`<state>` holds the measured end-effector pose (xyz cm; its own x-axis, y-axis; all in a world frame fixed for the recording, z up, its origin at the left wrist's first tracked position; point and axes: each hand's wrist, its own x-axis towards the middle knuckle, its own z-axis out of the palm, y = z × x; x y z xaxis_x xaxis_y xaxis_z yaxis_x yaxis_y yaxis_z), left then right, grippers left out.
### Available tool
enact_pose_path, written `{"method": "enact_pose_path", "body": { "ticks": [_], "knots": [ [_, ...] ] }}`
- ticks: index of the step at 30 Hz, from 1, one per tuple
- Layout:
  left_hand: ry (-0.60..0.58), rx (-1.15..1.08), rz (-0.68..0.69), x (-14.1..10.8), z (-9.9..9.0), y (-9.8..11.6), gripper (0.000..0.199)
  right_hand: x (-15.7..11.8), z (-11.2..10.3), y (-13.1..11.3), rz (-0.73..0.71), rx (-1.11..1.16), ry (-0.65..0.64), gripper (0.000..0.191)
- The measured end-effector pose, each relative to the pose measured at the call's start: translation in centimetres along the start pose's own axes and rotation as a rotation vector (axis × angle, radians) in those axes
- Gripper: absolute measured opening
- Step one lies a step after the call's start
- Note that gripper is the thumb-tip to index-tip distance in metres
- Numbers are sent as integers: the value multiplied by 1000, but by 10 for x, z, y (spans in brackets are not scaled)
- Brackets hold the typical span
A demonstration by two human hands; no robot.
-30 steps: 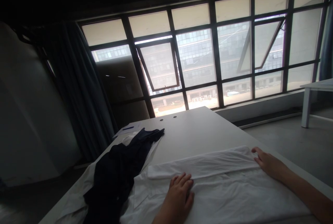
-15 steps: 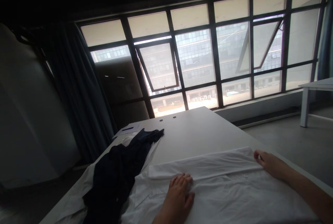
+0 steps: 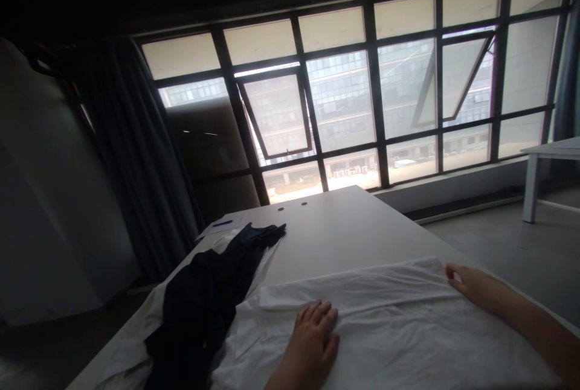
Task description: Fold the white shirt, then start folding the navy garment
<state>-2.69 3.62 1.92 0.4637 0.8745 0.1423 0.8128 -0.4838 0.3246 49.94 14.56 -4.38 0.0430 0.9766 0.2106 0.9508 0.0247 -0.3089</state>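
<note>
A white cloth garment [image 3: 408,335] lies spread across the near part of the table, with a folded-over band along its far edge. My left hand [image 3: 312,335] rests palm down on it, just below the fold, fingers stretched flat. At the right end of the fold is my right hand [image 3: 471,284], its fingers loosely bent with a gap between thumb and forefinger. Its fingertips are right beside the cloth's far right corner, and no cloth shows between them. A dark navy garment [image 3: 203,293] lies crumpled to the left, over more white cloth.
The white table [image 3: 330,227] stretches toward the windows, with two round cable holes near its far end. Paper with a blue pen [image 3: 222,223] lies at the far left. Another white table [image 3: 532,185] stands at the right. A dark curtain [image 3: 131,154] hangs at the left.
My right hand has shifted slightly to the right at the corner of the cloth, its thumb and forefinger a little further apart. My left hand has barely moved.
</note>
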Motion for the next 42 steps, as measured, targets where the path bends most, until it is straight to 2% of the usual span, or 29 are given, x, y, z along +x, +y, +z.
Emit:
{"method": "enact_pose_path", "body": {
  "ticks": [2, 3, 5, 7, 9, 11, 13, 15, 19, 27, 37, 42],
  "knots": [
    [5, 4, -10, 0, 1, 0, 48, -1, -8, -5, -39, -16, -29, 27],
    [8, 5, -16, 0, 2, 1, 48, -2, -13, -12, -54, -47, 7, 28],
    [11, 4, -19, 1, 3, 2, 47, -6, -20, -37, -99, -114, 132, 31],
    [7, 0, -12, 2, 2, 4, 47, -12, -21, -75, -216, -85, 153, 34],
    [-5, -10, 2, 2, 2, 5, 47, -22, -16, -118, -382, 0, 106, 39],
    [-17, -21, 11, 3, 1, 6, 48, -32, -5, -155, -491, 83, 26, 52],
    [-25, -28, 12, 3, 0, 7, 48, -39, 6, -179, -550, 123, -71, 64],
    [-27, -31, 9, 3, 0, 7, 48, -41, 15, -187, -547, 127, -165, 71],
    [-26, -47, 9, 3, 1, 7, 48, -36, 24, -173, -471, 104, -254, 74],
    [-28, -51, 5, 2, -1, 7, 48, -22, 29, -139, -275, -1, -208, 81],
    [-46, -17, -3, 1, 2, 4, 49, 3, 33, -82, -67, -103, -126, 91],
    [-114, -8, 6, -1, -9, 9, 68, 5, 26, -76, -22, -100, -163, 93]
  ]
}}
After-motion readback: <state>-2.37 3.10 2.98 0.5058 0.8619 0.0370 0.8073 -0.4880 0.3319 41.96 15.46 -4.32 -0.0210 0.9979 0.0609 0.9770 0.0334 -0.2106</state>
